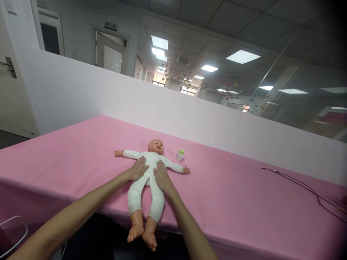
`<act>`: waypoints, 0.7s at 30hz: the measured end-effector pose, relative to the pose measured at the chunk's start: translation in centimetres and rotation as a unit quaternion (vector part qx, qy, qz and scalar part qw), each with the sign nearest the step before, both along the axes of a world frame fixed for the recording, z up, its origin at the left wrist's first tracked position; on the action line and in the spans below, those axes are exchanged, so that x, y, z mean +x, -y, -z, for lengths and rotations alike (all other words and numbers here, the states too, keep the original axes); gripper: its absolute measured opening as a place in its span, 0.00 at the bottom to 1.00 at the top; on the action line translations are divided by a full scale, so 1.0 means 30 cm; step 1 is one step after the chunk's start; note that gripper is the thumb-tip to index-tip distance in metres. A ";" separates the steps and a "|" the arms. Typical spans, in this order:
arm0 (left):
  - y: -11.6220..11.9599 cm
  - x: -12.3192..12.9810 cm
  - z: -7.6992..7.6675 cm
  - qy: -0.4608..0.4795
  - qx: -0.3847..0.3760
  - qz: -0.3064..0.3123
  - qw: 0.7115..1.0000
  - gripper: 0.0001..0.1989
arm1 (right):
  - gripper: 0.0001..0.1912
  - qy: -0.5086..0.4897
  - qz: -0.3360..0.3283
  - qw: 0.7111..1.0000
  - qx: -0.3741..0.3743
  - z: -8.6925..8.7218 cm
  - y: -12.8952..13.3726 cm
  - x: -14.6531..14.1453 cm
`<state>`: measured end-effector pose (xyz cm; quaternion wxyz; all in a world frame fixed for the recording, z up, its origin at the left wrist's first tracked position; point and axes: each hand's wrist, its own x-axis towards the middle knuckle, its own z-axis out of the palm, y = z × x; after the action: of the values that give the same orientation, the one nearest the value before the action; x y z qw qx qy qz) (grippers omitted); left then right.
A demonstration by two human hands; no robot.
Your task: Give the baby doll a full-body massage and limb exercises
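A baby doll [150, 162] with a white cloth body lies on its back on the pink-covered table [230, 202], its arms spread wide and its feet hanging past the front edge. My left hand [138, 169] rests flat against one side of the doll's torso, fingers stretched toward its chest. On the opposite side, my right hand [162, 176] lies flat on the torso, fingers pointing up toward the shoulder. Neither hand grips anything. Beside the doll's head and outstretched arm stands a small bottle [179, 155] with a green cap.
A thin black cable [295, 182] trails over the table's right side. Behind the table runs a low white wall [173, 110] topped by a glass panel [217, 76]. At the left is a door with a metal handle [11, 67]. A white cable [23, 224] loops at the lower left.
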<state>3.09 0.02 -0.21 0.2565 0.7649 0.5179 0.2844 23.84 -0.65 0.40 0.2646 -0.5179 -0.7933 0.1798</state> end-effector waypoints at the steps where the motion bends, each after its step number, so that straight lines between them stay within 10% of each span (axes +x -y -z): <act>1: 0.007 0.014 -0.007 -0.006 0.012 0.017 1.000 0.38 | 0.41 0.006 -0.027 1.000 0.006 -0.007 0.008 -0.009; 5: -0.019 0.108 -0.042 -0.029 0.072 0.049 0.996 0.35 | 0.35 0.011 -0.103 0.993 0.062 -0.032 -0.026 -0.053; 11: -0.125 0.159 -0.061 -0.035 0.049 -0.052 0.997 0.42 | 0.34 -0.035 0.068 0.996 0.039 -0.035 -0.135 -0.059; 21: -0.138 -0.026 0.103 -0.004 0.040 -0.044 0.998 0.43 | 0.46 0.086 0.015 0.993 -0.083 -0.089 0.016 0.007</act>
<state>2.31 4.15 -3.29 0.2109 0.7521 0.5402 0.3131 24.04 -1.14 3.08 0.1546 -0.5636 -0.7876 0.1955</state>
